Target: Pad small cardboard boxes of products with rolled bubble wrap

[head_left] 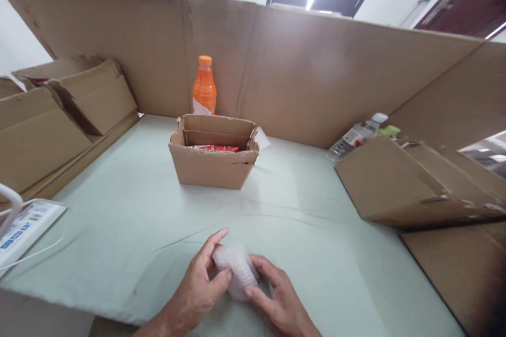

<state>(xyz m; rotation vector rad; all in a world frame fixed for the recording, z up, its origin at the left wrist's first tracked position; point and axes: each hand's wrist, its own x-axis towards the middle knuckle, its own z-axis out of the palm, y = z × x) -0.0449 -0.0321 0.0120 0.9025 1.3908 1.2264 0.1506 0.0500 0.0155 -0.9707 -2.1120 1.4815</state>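
A small bundle of bubble wrap is held between my two hands, low over the near part of the table. My left hand grips its left side, thumb on the near face and index finger stretched up along the far edge. On the right side, my right hand closes around it with thumb and fingers. Whatever the wrap may contain is hidden. Beyond my hands stands an open cardboard box with a red packet inside.
Behind the box stands an orange drink bottle. A clear plastic bottle leans at the back right, beside cardboard boxes. More cardboard boxes line the left. A white power strip with cable lies at the left edge. Cardboard panels wall the back.
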